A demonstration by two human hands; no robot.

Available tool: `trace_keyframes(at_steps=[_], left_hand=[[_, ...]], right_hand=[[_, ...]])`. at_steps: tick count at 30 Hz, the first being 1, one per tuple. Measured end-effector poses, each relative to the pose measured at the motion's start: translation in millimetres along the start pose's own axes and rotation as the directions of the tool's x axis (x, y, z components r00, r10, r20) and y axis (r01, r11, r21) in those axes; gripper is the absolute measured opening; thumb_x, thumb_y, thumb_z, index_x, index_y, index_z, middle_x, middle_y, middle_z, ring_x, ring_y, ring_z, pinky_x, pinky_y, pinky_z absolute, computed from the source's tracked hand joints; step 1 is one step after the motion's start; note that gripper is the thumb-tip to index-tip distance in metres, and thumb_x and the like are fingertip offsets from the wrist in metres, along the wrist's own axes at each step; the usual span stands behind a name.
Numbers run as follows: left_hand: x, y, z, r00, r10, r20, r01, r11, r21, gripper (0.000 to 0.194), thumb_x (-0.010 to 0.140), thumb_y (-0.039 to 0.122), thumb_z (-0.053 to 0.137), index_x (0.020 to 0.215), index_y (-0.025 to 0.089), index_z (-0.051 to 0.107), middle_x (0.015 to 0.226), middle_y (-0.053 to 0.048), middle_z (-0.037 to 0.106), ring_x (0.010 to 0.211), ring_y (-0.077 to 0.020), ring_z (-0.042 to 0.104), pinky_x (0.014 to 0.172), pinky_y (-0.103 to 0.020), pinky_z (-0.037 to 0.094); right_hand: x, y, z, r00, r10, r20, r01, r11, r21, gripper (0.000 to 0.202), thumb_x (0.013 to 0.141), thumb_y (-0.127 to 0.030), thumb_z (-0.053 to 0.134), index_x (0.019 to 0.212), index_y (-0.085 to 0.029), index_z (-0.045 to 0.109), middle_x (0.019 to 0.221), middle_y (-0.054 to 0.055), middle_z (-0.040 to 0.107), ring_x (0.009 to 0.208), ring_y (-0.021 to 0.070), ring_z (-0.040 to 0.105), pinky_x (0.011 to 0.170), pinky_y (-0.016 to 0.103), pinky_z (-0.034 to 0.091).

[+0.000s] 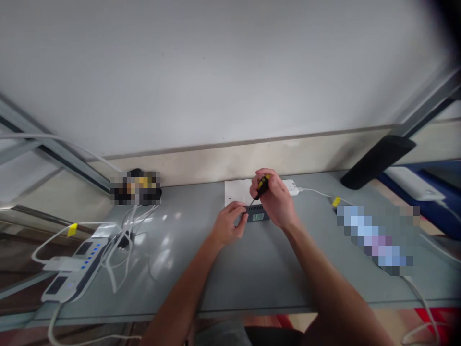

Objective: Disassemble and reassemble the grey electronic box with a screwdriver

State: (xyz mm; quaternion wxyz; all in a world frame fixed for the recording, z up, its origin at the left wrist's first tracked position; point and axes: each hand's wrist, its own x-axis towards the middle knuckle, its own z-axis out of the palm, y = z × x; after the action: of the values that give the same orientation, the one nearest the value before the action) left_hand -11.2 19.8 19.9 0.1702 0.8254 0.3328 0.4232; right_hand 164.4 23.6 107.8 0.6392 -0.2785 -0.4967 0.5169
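Note:
In the head view, my right hand [278,201] is wrapped round the black and yellow handle of a screwdriver [264,185]. Its thin shaft slants down and left to the top edge of a dark box-shaped device [259,215] with a row of vent slots and a pale label. My left hand [229,224] pinches the left end of this device, thumb and fingers closed on it. Whether the tip sits in a screw is too small to tell. Behind the device lies a white sheet [235,190], partly covered by my hands.
On the grey table [173,283], a power strip [81,271] with tangled white cables stands at left. A blurred black and yellow object [136,188] sits at back left. At right are a black cylinder [378,162], a pixelated phone-like object [374,240] and a white adapter [291,187].

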Motion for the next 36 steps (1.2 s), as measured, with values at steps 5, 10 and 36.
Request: trace_keyframes(at_steps=[5, 10, 36], left_hand=[[1.3, 1.5, 1.5, 0.998, 0.049, -0.027, -0.048, 0.998, 0.038, 0.006, 0.095, 0.019, 0.056, 0.092, 0.022, 0.060, 0.105, -0.009, 0.069, 0.097, -0.0221, 0.067, 0.087, -0.039, 0.058], [1.7, 1.1, 3.0, 0.996, 0.082, -0.038, -0.079, 0.995, 0.056, 0.008, 0.094, 0.016, 0.056, 0.096, 0.022, 0.061, 0.110, -0.009, 0.068, 0.102, -0.0221, 0.066, 0.092, -0.039, 0.057], [5.4, 3.5, 1.3, 0.992, 0.124, -0.034, -0.119, 0.985, 0.127, 0.010, 0.092, 0.014, 0.057, 0.097, 0.021, 0.062, 0.105, -0.010, 0.069, 0.097, -0.0224, 0.068, 0.087, -0.038, 0.059]], right_hand=[[-2.0, -2.4, -2.3, 1.000, 0.005, 0.005, -0.006, 0.983, 0.185, 0.037, 0.087, -0.047, 0.076, 0.086, -0.027, 0.046, 0.099, -0.001, 0.064, 0.065, 0.0104, 0.059, 0.070, 0.031, 0.052], [-1.1, 0.7, 0.2, 1.000, 0.004, 0.020, -0.009, 0.967, 0.254, 0.033, 0.093, -0.061, 0.062, 0.091, -0.029, 0.054, 0.061, -0.007, 0.037, 0.050, 0.0100, 0.033, 0.051, 0.025, 0.034], [-3.1, 1.1, -2.0, 1.000, 0.019, 0.017, -0.022, 0.978, 0.208, 0.035, 0.088, -0.043, 0.076, 0.085, -0.027, 0.045, 0.071, -0.006, 0.046, 0.051, 0.0079, 0.034, 0.051, 0.024, 0.032]])
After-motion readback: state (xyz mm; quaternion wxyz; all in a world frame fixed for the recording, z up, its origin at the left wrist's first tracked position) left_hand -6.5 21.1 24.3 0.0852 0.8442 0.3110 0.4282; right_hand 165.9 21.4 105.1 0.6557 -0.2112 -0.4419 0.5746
